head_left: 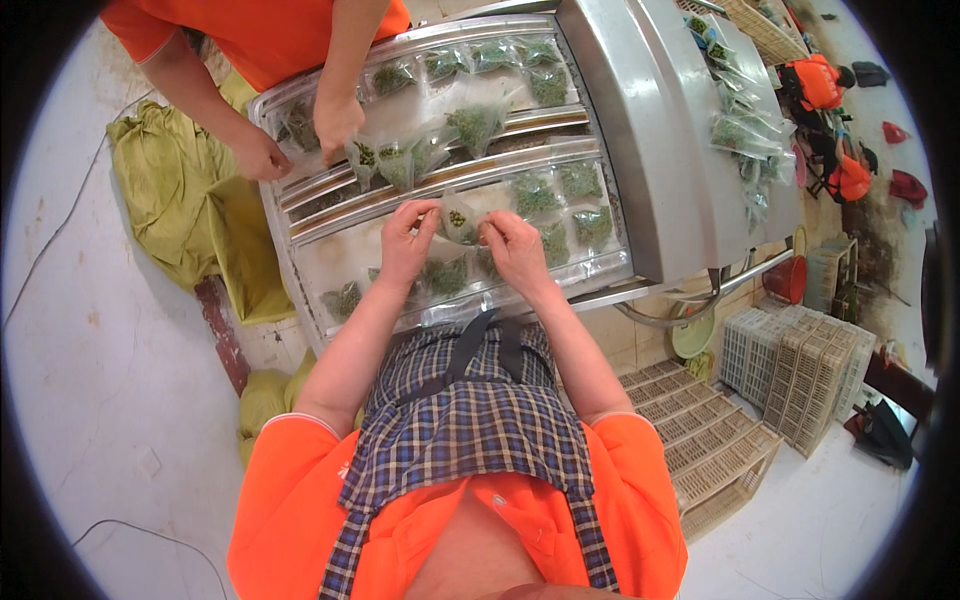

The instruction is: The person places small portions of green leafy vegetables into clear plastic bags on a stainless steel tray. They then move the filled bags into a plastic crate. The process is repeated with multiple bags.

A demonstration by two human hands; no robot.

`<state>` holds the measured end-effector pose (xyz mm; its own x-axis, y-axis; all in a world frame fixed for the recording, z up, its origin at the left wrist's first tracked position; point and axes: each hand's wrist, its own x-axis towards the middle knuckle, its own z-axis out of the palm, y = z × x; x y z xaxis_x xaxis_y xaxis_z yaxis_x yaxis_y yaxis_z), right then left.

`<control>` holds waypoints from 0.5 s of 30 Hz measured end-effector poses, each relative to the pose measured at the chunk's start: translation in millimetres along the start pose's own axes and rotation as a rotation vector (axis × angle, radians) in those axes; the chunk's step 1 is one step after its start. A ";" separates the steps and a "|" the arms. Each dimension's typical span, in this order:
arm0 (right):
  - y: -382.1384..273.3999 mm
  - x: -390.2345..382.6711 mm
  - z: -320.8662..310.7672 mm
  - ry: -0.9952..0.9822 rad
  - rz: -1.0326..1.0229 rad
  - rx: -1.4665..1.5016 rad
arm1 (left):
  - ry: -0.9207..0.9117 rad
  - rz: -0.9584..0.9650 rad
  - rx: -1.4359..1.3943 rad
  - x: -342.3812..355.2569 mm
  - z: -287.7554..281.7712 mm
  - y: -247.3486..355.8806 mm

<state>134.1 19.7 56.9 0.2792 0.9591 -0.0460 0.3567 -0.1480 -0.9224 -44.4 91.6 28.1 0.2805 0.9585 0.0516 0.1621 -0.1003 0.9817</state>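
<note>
A: Both hands are on one bag! The left hand (410, 238) pinches the left edge of a small clear bag (458, 221), fingers narrow.

B: And the right hand (513, 248) has the opposite edge, thumb and fingers just as close together. Green pieces show inside the plastic.

A: Position? Right between the two hands, over the near tray (362, 246) of the metal machine (630, 120). Whether its bottom touches the tray, I can't tell.

B: Filled bags (592, 228) lie about it: a cluster to the right, more on the person's side, partly behind the hands and forearms.

A: Over at the far left, a co-worker's two hands (340, 124) are low by the far tray, near more bags (400, 165). Their grip? Can't tell from here.

B: Down on the floor, pale crates (700, 432) stand to the right, yellow-green sacks (172, 200) to the left.
</note>
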 end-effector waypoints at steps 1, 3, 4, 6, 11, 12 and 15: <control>-0.2 -0.5 1.3 0.006 0.032 0.029 | 0.029 -0.031 0.010 -6.3 -0.1 -4.9; 10.2 7.5 2.0 -0.009 0.125 -0.208 | 0.084 -0.090 0.027 -17.4 2.0 -19.9; 16.3 14.8 2.9 -0.017 0.167 -0.326 | 0.081 -0.209 -0.017 -19.9 3.9 -26.5; 28.2 31.7 7.6 -0.095 0.218 -0.500 | 0.075 -0.446 -0.106 -20.3 9.2 -40.0; 57.9 71.8 26.6 -0.192 0.307 -0.786 | 0.070 -0.726 -0.041 -4.8 10.6 -51.4; 55.3 74.0 28.0 -0.166 0.302 -0.780 | 0.080 -0.748 -0.036 -3.0 8.8 -53.1; 49.4 78.8 25.5 -0.082 0.288 -0.759 | 0.242 -0.300 0.358 3.1 5.0 -52.4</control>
<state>151.0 94.2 -2.1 0.3966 0.8687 -0.2969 0.7959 -0.4865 -0.3603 -47.2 98.6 -24.1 -0.0475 0.9890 -0.1400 0.5272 0.1439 0.8375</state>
